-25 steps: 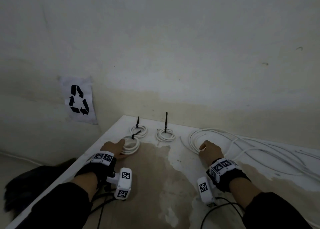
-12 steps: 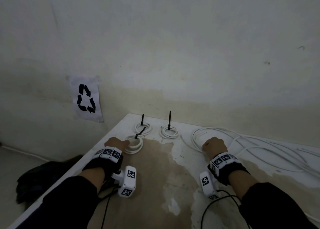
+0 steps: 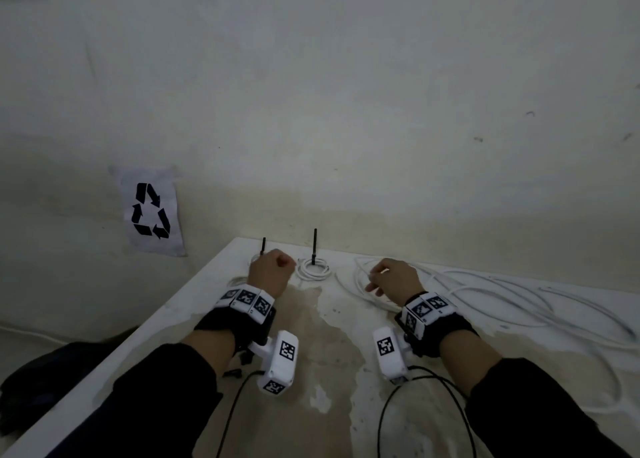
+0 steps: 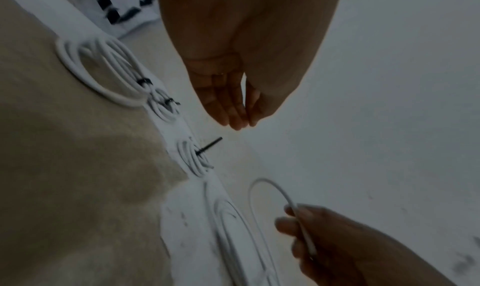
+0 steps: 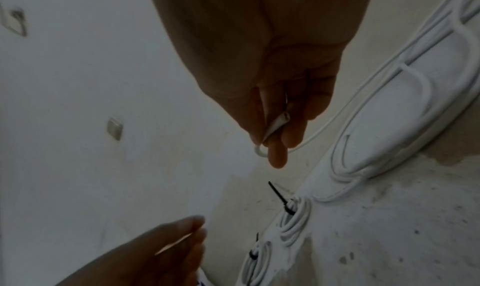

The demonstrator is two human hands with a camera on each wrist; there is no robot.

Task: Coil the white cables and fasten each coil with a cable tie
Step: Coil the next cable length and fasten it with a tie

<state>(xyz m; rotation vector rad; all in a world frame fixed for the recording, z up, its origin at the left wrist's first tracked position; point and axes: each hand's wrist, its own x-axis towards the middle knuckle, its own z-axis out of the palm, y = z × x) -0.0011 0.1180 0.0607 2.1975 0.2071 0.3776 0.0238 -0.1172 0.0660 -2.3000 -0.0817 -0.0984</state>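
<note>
3 coils (image 4: 109, 73) tied w/ ties; loose cable (image 3: 485, 291) left on surface; end pinched by R hand (image 3: 394, 279); L hand (image 4: 233, 97) relaxed, empty.

Table (image 3: 194, 305): white painted top, matt, paint worn off in a rough brown patch at the centre. Loose cable (image 3: 519, 295), right: smooth white plastic sheath, slight sheen. Tied coils (image 4: 103, 69), far left: same white plastic. Cable ties (image 3: 314, 246): thin black plastic. Recycling sign (image 3: 150, 212): white paper, black print. Wall (image 3: 346, 94): matt, scuffed plaster. Wrist bands (image 3: 436, 333): black cloth.
</note>
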